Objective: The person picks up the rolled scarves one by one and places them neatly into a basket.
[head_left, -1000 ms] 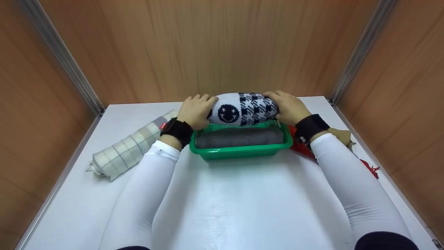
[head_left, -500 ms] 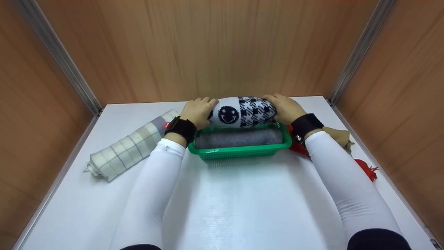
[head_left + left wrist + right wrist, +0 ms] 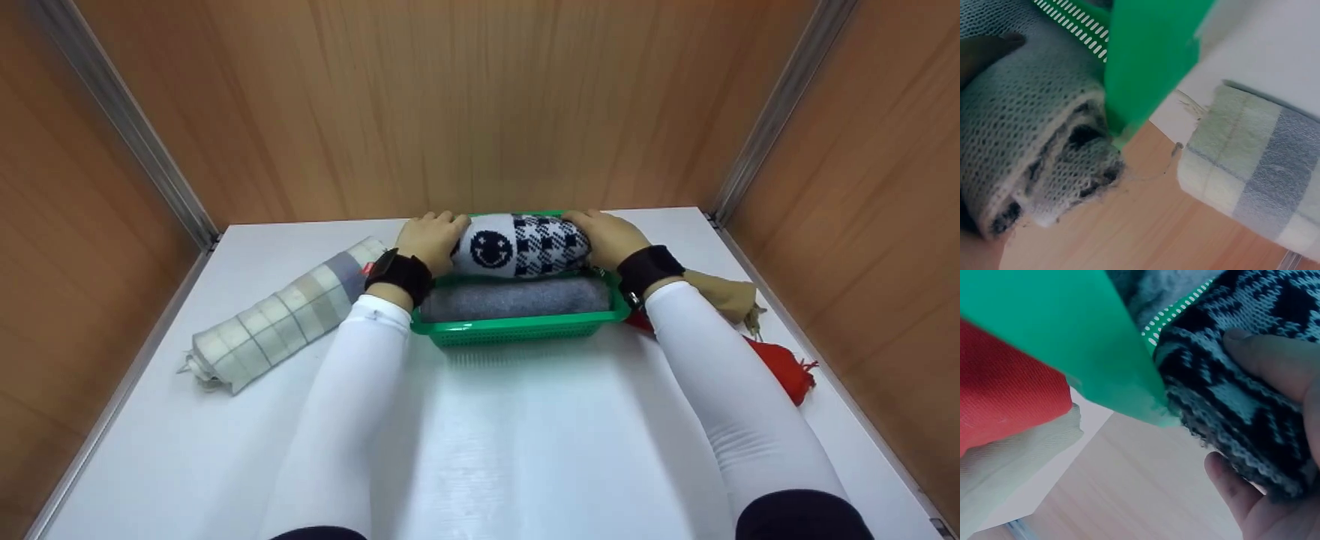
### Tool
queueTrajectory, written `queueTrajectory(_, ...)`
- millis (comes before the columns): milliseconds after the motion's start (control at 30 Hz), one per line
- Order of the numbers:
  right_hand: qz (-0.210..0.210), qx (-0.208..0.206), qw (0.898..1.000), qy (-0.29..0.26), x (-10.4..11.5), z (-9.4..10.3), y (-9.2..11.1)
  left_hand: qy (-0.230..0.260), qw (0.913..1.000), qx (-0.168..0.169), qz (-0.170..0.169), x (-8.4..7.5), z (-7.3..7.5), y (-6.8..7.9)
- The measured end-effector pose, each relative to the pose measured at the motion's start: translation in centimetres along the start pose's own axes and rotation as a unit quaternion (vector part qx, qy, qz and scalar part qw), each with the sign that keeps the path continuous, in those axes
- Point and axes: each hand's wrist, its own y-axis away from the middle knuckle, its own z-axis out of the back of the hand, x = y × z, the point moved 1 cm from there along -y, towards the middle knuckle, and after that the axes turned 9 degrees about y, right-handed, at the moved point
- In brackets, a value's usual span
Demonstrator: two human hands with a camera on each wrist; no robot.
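Between my two hands is a rolled knitted scarf (image 3: 517,246), white with a dark smiley face on one half and black-and-white houndstooth on the other. My left hand (image 3: 430,241) grips its left end, and my right hand (image 3: 609,238) holds the right end. In the right wrist view, thumb and fingers clasp the houndstooth end (image 3: 1230,382). The scarf lies along the back part of a green plastic basket (image 3: 517,331), its ends close to the basket's sides. A grey rolled cloth (image 3: 517,297) fills the front part of the basket.
A cream-and-grey checked roll (image 3: 274,322) lies slanted on the white table (image 3: 480,435), left of the basket. To the right are a khaki fringed roll (image 3: 724,294) and a red fringed roll (image 3: 784,369), partly behind my right arm. Wood-grain panels (image 3: 480,105) enclose the back and sides.
Both hands have lowered the knitted scarf toward the basket and drawn slightly closer together. The basket's back rim now shows behind the scarf.
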Motion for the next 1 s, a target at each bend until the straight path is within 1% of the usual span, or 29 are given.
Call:
queueTrajectory(133,-0.011,0.013,1.0,0.012,0.3,-0.4,-0.1,-0.01,0.9998,0.016,0.003,-0.2,-0.5,-0.1)
queueTrajectory(300,-0.015,0.011,0.999,0.025,0.6,-0.6,-0.2,-0.014,0.9993,0.031,0.016,-0.2,-1.0,-0.2)
queueTrajectory(400,-0.01,0.005,0.999,0.043,0.7,-0.8,-0.2,-0.014,0.9991,0.032,0.024,-0.2,-1.3,-0.2)
queueTrajectory(567,-0.004,-0.001,0.998,0.064,0.8,-1.0,-0.4,-0.014,0.9991,0.03,0.025,-0.2,-1.7,-0.2)
queueTrajectory(767,-0.014,0.007,0.997,0.074,0.8,-0.9,-0.3,-0.012,0.9978,0.055,0.036,-0.5,-1.3,0.0)
queueTrajectory(833,-0.016,0.008,0.997,0.08,0.8,-0.8,-0.4,-0.007,0.9978,0.056,0.035,-0.6,-1.0,0.0)
queueTrajectory(900,-0.016,0.01,0.996,0.083,0.7,-0.6,-0.4,-0.002,0.9982,0.053,0.029,-0.7,-0.7,0.0)
queueTrajectory(1000,-0.013,0.011,0.997,0.081,0.7,-0.4,-0.3,0.005,0.999,0.043,0.011,-0.6,-0.4,0.0)
